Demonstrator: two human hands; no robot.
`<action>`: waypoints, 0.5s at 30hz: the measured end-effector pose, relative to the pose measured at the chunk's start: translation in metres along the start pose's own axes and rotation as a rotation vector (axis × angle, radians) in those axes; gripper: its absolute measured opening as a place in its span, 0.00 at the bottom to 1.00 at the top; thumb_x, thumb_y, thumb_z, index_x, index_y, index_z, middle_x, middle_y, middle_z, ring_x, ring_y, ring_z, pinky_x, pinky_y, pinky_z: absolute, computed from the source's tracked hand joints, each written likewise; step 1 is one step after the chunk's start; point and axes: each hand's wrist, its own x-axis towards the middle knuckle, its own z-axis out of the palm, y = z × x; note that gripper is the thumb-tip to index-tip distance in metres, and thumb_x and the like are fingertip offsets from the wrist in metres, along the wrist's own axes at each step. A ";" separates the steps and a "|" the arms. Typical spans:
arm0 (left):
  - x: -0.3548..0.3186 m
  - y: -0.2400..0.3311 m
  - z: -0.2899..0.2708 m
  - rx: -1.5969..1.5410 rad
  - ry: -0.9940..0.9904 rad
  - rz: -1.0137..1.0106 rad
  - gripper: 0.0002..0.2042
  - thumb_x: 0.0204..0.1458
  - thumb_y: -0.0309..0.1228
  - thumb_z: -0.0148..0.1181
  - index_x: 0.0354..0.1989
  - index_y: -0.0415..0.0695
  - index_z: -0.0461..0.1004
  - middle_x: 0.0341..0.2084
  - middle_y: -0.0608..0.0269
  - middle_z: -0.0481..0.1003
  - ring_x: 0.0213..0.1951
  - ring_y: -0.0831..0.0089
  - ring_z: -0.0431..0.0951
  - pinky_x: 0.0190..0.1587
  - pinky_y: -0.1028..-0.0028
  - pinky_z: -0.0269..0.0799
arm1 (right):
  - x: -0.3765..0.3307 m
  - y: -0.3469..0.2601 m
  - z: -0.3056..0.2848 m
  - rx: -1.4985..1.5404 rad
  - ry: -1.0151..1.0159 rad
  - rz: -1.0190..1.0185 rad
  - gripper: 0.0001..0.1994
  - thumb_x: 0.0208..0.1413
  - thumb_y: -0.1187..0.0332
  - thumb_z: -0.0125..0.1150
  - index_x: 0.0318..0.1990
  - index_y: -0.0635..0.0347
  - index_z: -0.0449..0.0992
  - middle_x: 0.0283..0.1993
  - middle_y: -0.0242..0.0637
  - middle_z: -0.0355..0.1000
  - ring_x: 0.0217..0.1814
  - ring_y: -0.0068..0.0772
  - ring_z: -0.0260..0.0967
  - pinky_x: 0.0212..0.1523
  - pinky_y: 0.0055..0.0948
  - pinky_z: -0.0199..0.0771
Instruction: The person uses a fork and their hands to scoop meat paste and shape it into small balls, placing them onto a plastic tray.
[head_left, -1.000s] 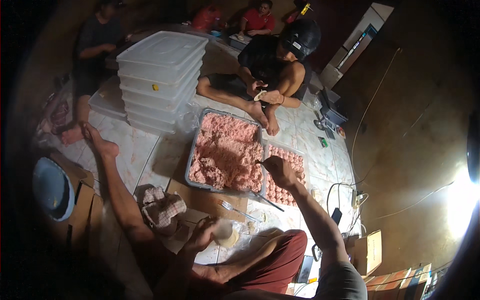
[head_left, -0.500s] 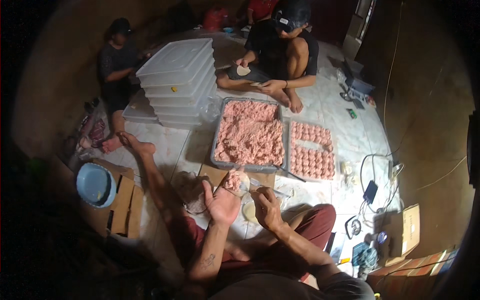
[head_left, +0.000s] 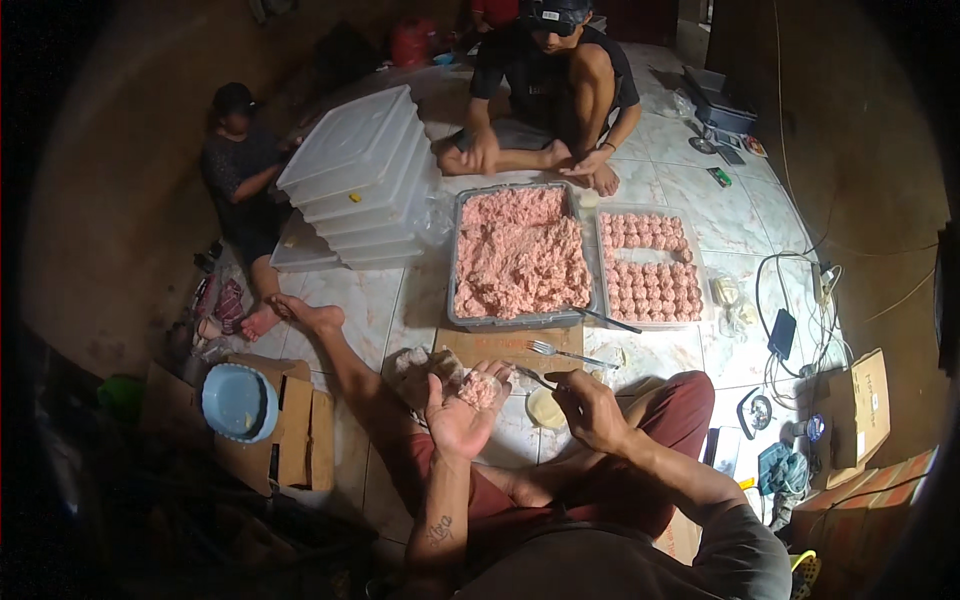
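Note:
My left hand [head_left: 458, 428] is palm up, a thin round wrapper with a mound of pink minced meat [head_left: 479, 389] resting on its palm and fingers. My right hand [head_left: 592, 412] is closed round a slim metal utensil [head_left: 533, 376]; its tip is close to the wrapper's edge, and whether it is a fork or a spoon cannot be told. Beneath, between my legs, lies a stack of pale round wrappers [head_left: 546, 408]. A fork [head_left: 568, 353] lies just beyond my hands. Ahead stands a grey tub [head_left: 525, 321] full of pink minced meat [head_left: 520, 255].
Right of the tub, a clear tray [head_left: 706, 308] holds rows of meat-filled pieces [head_left: 655, 290]. Lidded plastic boxes [head_left: 350, 150] are stacked at left. A blue basin [head_left: 240, 402] sits on cardboard. Cables and a black device [head_left: 781, 333] lie right. A co-worker [head_left: 560, 90] sits opposite.
The whole view has shifted. My left fingers have curled up round the wrapper, and the utensil stays close to it. The co-worker opposite no longer visibly holds up a round wrapper.

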 end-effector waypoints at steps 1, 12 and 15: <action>0.002 0.000 -0.001 -0.058 -0.036 0.022 0.44 0.57 0.61 0.47 0.65 0.27 0.53 0.66 0.41 0.56 0.67 0.47 0.55 0.71 0.55 0.46 | 0.003 -0.009 0.002 0.129 0.029 0.064 0.13 0.54 0.79 0.54 0.48 0.63 0.74 0.39 0.48 0.71 0.38 0.52 0.72 0.36 0.42 0.73; -0.001 0.008 0.006 0.127 -0.079 -0.195 0.31 0.63 0.50 0.47 0.60 0.31 0.61 0.61 0.40 0.64 0.64 0.50 0.63 0.68 0.53 0.57 | 0.018 0.004 0.009 0.041 0.093 -0.135 0.13 0.51 0.80 0.57 0.45 0.63 0.76 0.38 0.50 0.71 0.40 0.57 0.72 0.36 0.44 0.73; 0.002 0.002 -0.005 0.076 -0.053 -0.061 0.33 0.64 0.49 0.45 0.61 0.27 0.58 0.61 0.38 0.62 0.65 0.47 0.62 0.69 0.51 0.55 | 0.011 0.006 0.016 0.083 0.084 -0.129 0.12 0.51 0.81 0.59 0.44 0.65 0.75 0.35 0.48 0.70 0.37 0.55 0.71 0.34 0.42 0.71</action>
